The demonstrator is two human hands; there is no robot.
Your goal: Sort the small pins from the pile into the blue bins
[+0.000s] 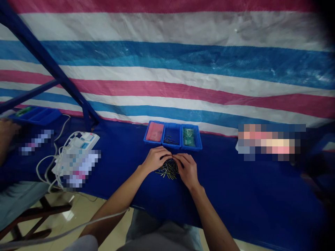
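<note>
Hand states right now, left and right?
Left hand: fingers curled over the pile of thin pieces; whether it holds anything can't be told.
Right hand: fingers curled, tips near the left's; hold can't be told.

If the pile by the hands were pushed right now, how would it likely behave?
The pile of thin pieces would probably spread, since they lie loose and crisscrossed. Each looks straight and slim, so likely stiff and light; their sheen suggests they may be slippery.
</note>
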